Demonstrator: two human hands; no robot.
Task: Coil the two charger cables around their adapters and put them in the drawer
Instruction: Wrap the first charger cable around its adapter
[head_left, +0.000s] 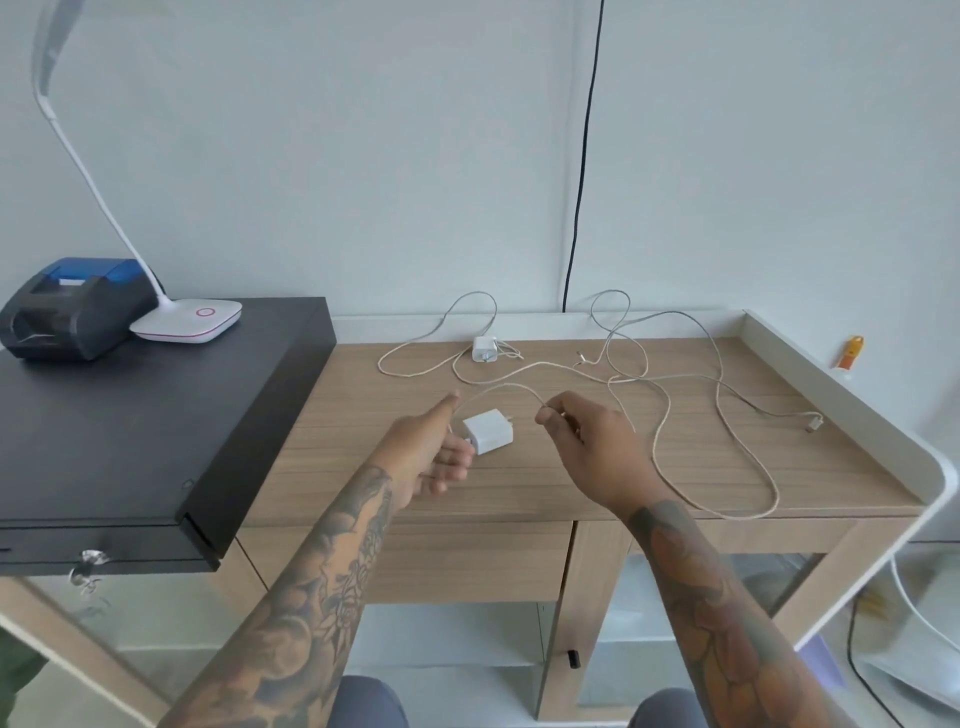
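Charger adapter (488, 431), white cube w/ prongs facing right, is held just above the wood surface (675, 467) by the left hand (436, 452); fingers clamped on its left side. Right hand (587, 436) has its fingers pinched shut on the cable (660, 436) a short way from the adapter, so a small arc of cord stands between both hands. Step in hand looks like the start of the first wrap. To do it well: keep adapter steady in left hand, feed cord w/ right under light tension, lay turns side by side around the body, avoid the prongs, don't kink at the plug end. Rest of that cable is thin, off-white, braided-looking, trails in loose loops to the right and near the front edge; may snag on the other cord where they cross. Second adapter (484, 348) sits near the back wall, its cable (415, 364) loose around it, untouched. Drawer (415, 566) under the surface appears closed.
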